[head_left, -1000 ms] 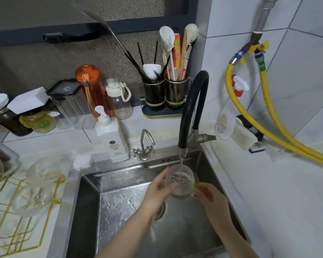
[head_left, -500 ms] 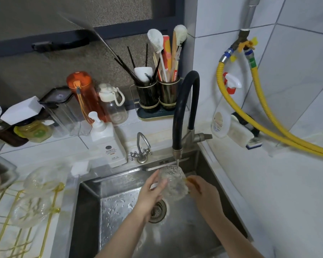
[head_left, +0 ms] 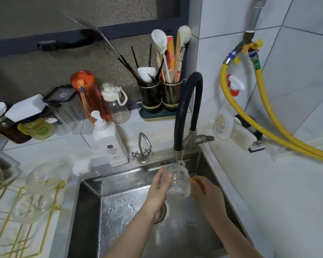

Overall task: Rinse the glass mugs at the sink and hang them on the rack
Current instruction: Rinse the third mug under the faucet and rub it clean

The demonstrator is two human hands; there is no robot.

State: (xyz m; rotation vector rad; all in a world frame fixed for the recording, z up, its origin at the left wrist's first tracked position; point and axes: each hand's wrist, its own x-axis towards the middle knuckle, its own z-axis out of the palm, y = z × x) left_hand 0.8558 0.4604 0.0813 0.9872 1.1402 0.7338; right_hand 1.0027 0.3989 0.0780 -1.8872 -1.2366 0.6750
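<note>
A tiled kitchen corner framed the steel sink, its white desk crowded with bottles and a utensil holder. From my remote seat, the single head view showed a ribbed glass mug held under the thin stream from the black faucet, mouth tipped up toward the spout. The left hand cupped the mug's left side, fingers pressed against the glass; the right hand pinched its amber handle on the right. The mug sat between the hands, over the drain. Two more glass mugs already hung on the gold wire rack, well apart at the lower left. I judged the coming carry would run leftward, the left hand lying nearer the rack, though the right held the handle that must hook on.
</note>
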